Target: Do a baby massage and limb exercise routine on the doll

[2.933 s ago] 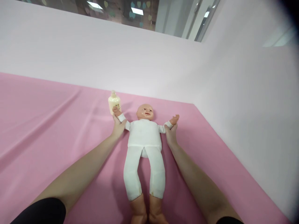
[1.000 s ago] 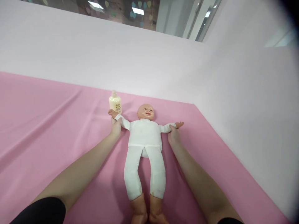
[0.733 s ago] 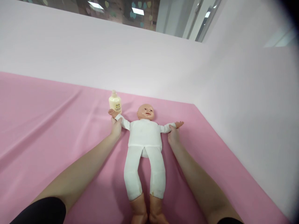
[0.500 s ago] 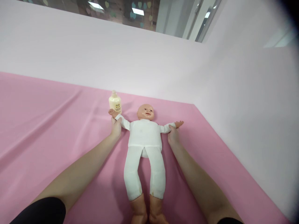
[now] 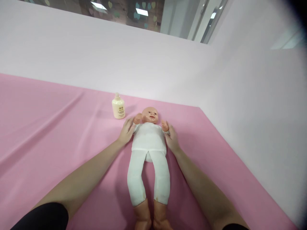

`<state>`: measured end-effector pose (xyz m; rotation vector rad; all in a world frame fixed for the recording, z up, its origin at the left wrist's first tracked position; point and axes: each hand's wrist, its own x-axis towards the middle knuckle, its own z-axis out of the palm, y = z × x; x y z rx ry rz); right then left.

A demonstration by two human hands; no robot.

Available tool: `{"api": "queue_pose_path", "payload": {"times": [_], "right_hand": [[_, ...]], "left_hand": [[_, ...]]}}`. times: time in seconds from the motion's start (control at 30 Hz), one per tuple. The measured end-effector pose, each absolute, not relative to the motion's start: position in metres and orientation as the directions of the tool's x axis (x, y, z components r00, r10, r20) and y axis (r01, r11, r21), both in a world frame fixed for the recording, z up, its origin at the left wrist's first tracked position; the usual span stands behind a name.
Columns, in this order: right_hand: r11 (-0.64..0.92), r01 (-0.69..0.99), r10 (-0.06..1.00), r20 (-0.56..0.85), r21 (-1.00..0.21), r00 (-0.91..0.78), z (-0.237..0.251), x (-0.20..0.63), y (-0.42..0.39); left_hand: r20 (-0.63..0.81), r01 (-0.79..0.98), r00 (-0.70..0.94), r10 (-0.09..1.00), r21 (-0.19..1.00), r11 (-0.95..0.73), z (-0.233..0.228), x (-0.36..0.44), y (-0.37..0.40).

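A baby doll (image 5: 148, 140) in a white suit lies on its back on a pink sheet (image 5: 59, 134), head away from me. My left hand (image 5: 126, 131) grips the doll's arm on the left side, folded up so its small hand sits beside the face. My right hand (image 5: 171, 139) grips the other arm, folded in the same way by the doll's shoulder. Both doll legs stretch toward me, bare feet at the frame's lower edge.
A small cream bottle (image 5: 118, 106) with a printed label stands upright on the sheet just left of the doll's head. White walls (image 5: 251, 105) close the sheet in at the back and on the right. Wide pink sheet stretches to the left.
Both doll arms, spread out sideways half a second ago, are now bent in toward the head. My hands moved inward with them, the left one away from the bottle.
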<state>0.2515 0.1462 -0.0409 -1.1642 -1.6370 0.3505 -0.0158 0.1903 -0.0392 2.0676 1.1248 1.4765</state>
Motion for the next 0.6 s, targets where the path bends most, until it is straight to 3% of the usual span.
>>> {"api": "queue_pose_path", "payload": {"times": [0.1, 0.2, 0.4, 0.6], "right_hand": [[0.549, 0.598, 0.792, 0.593, -0.585, -0.147, -0.0448, 0.2521, 0.1470], [0.572, 0.625, 0.772, 0.606, -0.531, -0.192, -0.0445, 0.2520, 0.1472], [0.570, 0.642, 0.766, 0.615, -0.513, -0.189, -0.0448, 0.2518, 0.1472], [0.503, 0.602, 0.798, 0.600, -0.620, -0.049, -0.0447, 0.2498, 0.1446]], "left_hand": [[0.599, 0.509, 0.356, 0.717, 0.519, -0.686, -0.0375, -0.0128, 0.1879], [0.575, 0.533, 0.433, 0.695, 0.458, -0.711, -0.0378, -0.0120, 0.1884], [0.591, 0.527, 0.425, 0.686, 0.455, -0.718, -0.0372, -0.0137, 0.1871], [0.616, 0.540, 0.314, 0.723, 0.510, -0.669, -0.0320, -0.0119, 0.1832]]}}
